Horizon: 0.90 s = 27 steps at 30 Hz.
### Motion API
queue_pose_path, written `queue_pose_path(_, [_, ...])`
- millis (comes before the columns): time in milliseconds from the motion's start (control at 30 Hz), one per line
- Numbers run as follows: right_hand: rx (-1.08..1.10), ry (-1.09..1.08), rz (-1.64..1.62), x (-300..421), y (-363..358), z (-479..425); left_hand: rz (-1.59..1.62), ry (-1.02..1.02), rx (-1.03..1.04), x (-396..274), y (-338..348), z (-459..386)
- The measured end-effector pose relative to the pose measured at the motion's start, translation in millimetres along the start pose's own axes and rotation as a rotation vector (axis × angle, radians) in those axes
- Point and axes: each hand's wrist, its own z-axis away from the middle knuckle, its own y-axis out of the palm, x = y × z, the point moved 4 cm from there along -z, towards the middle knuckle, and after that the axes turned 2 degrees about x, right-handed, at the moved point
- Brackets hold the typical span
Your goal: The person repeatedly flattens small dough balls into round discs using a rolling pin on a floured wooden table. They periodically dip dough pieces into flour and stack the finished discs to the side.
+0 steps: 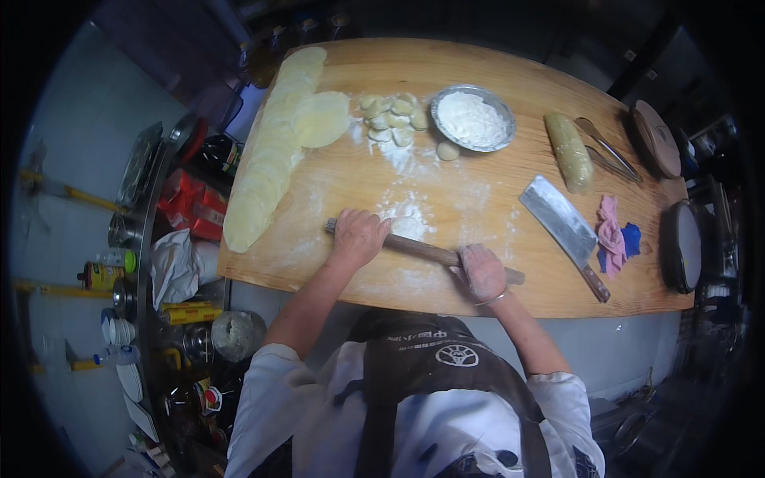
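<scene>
Both my hands grip a dark wooden rolling pin (421, 247) slanting over the front of the wooden table. My left hand (360, 233) is around its left part, near the end. Near the other end, my right hand (481, 272) is closed over the pin and wears a bracelet at the wrist. Just beyond the pin lies a floured piece of dough (409, 227), partly hidden by it. Small flattened dough pieces (394, 116) lie in a group farther back. A long overlapping row of thin rolled dough rounds (266, 170) runs along the left edge, with one round (323, 119) beside it.
Behind the flour stands a metal bowl of flour (472, 119), a dough ball (448, 150) against it. Rightward lie a cleaver (562, 221), a wrapped dough log (569, 152), metal tongs (609, 149) and a pink cloth (611, 236). A crowded shelf (152, 239) stands left.
</scene>
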Motion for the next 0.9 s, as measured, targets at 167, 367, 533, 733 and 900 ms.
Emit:
queue_pose_path(167, [0.041,0.024,0.011,-7.0,12.1,-8.7,0.063,-0.001,-0.099,16.2,3.9,5.8])
queue_pose_path(367, [0.207,0.280,0.197,-33.2,35.1,-61.2,0.003,0.010,-0.186,35.0,28.0,-47.2])
queue_pose_path(533, [0.174,0.329,0.175,-19.1,33.3,-58.3,-0.002,-0.082,-0.055,32.4,31.4,-32.4])
queue_pose_path(733, [0.203,0.368,0.214,1.1,33.5,-46.8,0.019,0.006,0.106,25.8,17.0,-24.0])
queue_pose_path(900, [0.020,0.416,0.277,-33.9,29.4,-96.9,0.025,-0.031,-0.069,37.8,14.7,-76.7])
